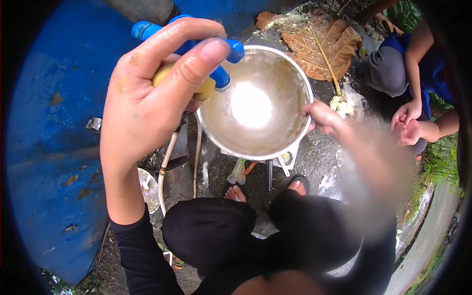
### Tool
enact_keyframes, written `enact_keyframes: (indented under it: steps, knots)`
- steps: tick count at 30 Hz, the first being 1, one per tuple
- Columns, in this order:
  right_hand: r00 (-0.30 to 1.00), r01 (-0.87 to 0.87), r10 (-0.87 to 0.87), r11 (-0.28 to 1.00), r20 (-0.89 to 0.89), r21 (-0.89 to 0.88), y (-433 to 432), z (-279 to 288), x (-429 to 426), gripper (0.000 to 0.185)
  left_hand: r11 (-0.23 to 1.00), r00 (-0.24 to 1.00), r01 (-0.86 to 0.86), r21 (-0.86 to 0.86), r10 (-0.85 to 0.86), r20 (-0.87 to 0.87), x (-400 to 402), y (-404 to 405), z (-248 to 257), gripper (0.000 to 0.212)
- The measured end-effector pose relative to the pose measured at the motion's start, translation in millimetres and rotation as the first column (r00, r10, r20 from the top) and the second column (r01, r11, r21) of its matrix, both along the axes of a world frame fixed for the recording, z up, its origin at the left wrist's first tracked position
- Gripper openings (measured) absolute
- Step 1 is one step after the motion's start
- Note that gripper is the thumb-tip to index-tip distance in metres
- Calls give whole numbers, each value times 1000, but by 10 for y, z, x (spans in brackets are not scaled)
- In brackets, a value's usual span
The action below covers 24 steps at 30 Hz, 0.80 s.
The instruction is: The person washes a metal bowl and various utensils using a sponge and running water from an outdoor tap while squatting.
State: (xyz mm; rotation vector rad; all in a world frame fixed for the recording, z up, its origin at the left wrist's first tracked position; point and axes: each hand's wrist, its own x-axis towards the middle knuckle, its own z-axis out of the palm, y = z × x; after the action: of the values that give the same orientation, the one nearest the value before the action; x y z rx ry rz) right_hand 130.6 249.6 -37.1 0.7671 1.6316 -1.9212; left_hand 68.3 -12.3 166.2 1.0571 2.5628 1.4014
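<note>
A round metal bowl (221, 121), its inside shiny, is under a blue plastic tap (222, 78). With my right hand (328, 118) I grip the bowl's right rim. My left hand (158, 88) is raised at the tap, its thumb and forefinger by the blue handle (235, 51). A yellow piece (205, 89), perhaps a sponge, lies within the left hand's grasp. Whether water runs from the spout cannot be told. A blur covers part of my right forearm.
A large blue surface (55, 121) fills the left side. A dry brown leaf (320, 48) lies beyond the bowl. A white container (147, 190) stands by bamboo-like sticks (165, 162). Below the bowl are a clear plastic bag (238, 172) and an orange-handled tool (251, 167). Another person's hands (407, 123) are at right.
</note>
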Motion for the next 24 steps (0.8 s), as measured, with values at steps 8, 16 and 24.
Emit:
enact_keyframes:
  steps: [8, 16, 24]
  knots:
    - [997, -23, 37, 980, 68, -197, -202, -100, 237, 29, 988, 995, -95, -123, 94, -14, 109, 100, 120, 21]
    - [995, -51, 69, 974, 76, -223, -244, -236, 331, 33, 921, 871, -312, -233, 179, -458, 134, 191, 94, 24]
    - [971, -118, 167, 957, 171, -267, -333, -308, 427, 39, 638, 322, -656, -403, -247, -914, 87, 294, 199, 21]
